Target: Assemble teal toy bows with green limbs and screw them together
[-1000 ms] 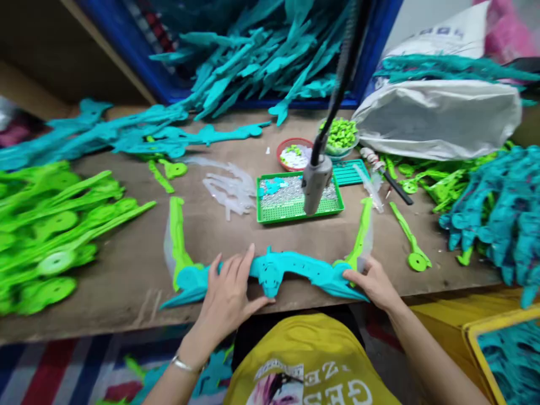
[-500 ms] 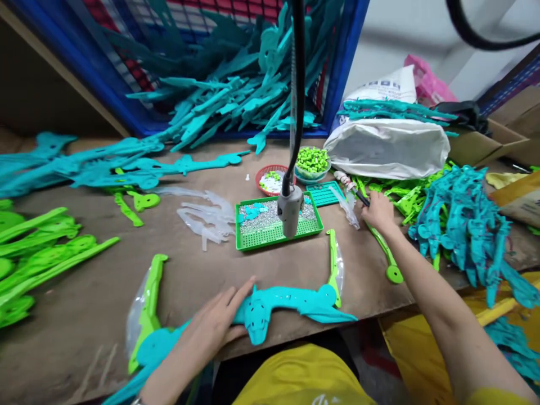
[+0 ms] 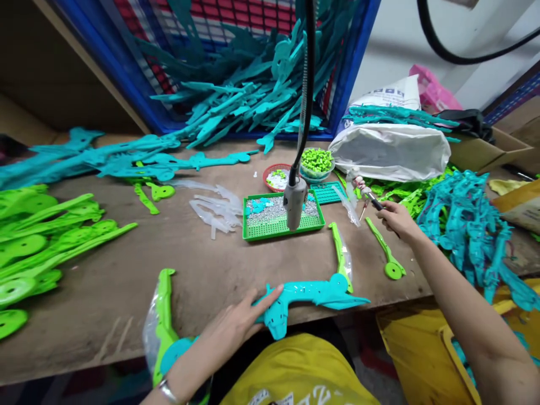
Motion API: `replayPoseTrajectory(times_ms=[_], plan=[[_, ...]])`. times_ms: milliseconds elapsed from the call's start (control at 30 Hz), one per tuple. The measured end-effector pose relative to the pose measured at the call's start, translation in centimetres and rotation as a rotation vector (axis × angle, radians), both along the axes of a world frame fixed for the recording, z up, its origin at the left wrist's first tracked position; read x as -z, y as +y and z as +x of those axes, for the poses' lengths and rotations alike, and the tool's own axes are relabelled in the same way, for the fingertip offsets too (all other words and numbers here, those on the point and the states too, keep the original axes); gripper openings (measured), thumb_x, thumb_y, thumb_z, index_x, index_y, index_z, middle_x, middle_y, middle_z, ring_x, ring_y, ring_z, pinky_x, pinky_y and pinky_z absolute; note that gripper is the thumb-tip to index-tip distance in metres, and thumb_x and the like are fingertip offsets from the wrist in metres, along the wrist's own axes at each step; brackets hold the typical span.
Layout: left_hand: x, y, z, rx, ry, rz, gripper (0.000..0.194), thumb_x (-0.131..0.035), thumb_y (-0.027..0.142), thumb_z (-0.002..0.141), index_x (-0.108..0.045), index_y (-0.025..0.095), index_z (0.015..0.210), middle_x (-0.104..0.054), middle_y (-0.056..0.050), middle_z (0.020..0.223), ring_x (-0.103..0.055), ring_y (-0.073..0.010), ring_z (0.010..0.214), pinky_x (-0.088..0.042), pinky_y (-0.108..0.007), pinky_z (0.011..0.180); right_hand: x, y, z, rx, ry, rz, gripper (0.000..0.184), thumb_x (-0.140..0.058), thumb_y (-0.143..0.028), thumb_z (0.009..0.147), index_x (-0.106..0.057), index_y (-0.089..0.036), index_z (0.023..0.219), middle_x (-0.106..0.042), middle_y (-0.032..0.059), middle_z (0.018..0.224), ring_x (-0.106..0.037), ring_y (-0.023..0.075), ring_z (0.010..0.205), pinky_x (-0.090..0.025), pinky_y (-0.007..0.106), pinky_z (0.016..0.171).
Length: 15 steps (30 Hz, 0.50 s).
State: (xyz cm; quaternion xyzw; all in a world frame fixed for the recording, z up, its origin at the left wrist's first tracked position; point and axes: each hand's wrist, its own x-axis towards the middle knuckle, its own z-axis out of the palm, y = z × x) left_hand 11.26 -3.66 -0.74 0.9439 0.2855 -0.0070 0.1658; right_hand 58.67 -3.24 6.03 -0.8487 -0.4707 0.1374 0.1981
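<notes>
Forward, right hand (image 3: 397, 218) (knuckles up)

Around one green tray (image 3: 270, 232), one red basket (image 3: 265, 178) is standing at twelve o'clock, one clear bowl (image 3: 318, 176) at one, and one teal rack (image 3: 327, 194) is lying at two. One black-handled tool (image 3: 374, 201) is showing at three. One turquoise body (image 3: 316, 292) is stretching across six, with two green arms (image 3: 164, 315) lying at four and eight. One blue crate (image 3: 353, 67) is standing farther off at twelve (the heaped parts (image 3: 25, 247) are overlapping too much for counting).
</notes>
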Motion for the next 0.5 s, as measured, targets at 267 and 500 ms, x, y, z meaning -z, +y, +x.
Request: replayPoseTrajectory(times_ms=[267,500], plan=[[-1.1,-2.2,0.8,0.142,0.115,-0.083,0.067,-0.041,0.027,0.102,-0.010,0.044,0.159,-0.056,-0.007,0.120,-0.067,-0.0184,0.083,-0.054,-0.029,0.074,-1.5,-16.0,-5.3,-0.023,-0.009,0.211,0.037,-0.058,-0.051,0.090,-0.071,-0.021,0.108,-0.072,0.0043,0.086,-0.064,0.0187,0.073,-0.052,0.031,0.070],[-0.4,-5.2,-0.3,0.113,0.093,-0.094,0.060,-0.035,0.030,0.103,-0.016,0.042,0.159,-0.055,-0.005,0.103,-0.060,-0.0160,0.069,-0.049,-0.026,0.062,0.5,-26.9,-10.3,-0.054,0.028,0.103,0.043,-0.059,-0.041,0.094,-0.064,-0.027,0.134,-0.074,0.0045,0.120,-0.074,0.0240,0.101,-0.058,0.036,0.092]])
